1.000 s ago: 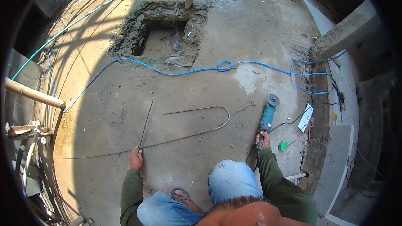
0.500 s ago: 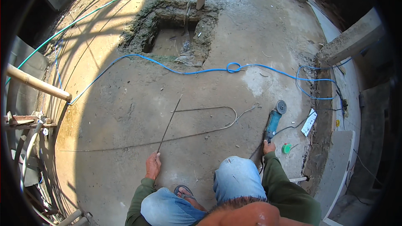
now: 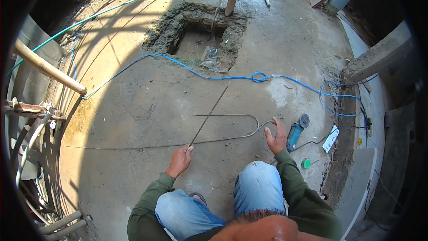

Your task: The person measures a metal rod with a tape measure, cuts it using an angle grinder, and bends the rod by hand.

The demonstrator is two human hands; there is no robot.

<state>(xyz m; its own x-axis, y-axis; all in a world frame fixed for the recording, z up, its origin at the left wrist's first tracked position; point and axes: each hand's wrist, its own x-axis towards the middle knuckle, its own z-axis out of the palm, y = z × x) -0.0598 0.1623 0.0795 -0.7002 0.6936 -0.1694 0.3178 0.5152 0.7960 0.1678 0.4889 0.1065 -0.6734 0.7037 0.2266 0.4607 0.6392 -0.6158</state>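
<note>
My left hand [image 3: 179, 160] is closed round the lower end of a thin straight metal rod [image 3: 209, 115], which slants up and away to the right. Beneath that rod lies a longer rod bent into a hook [image 3: 257, 124] on the concrete floor, its long leg running far left. My right hand [image 3: 276, 137] holds nothing, its fingers apart near the hook's curve. Just right of it an angle grinder [image 3: 294, 136] with a teal body rests on the floor, its disc toward the far side.
A blue cable [image 3: 223, 78] crosses the floor beyond the rods. Past it is a square pit [image 3: 192, 47] holding muddy water. A green round container [image 3: 306, 163] and a white strip [image 3: 331, 139] lie right of the grinder. A bamboo pole [image 3: 49, 68] leans at left.
My right hand has let go of the angle grinder and moved up and left of it, fingers spread. My left hand has carried the straight rod up and to the right.
</note>
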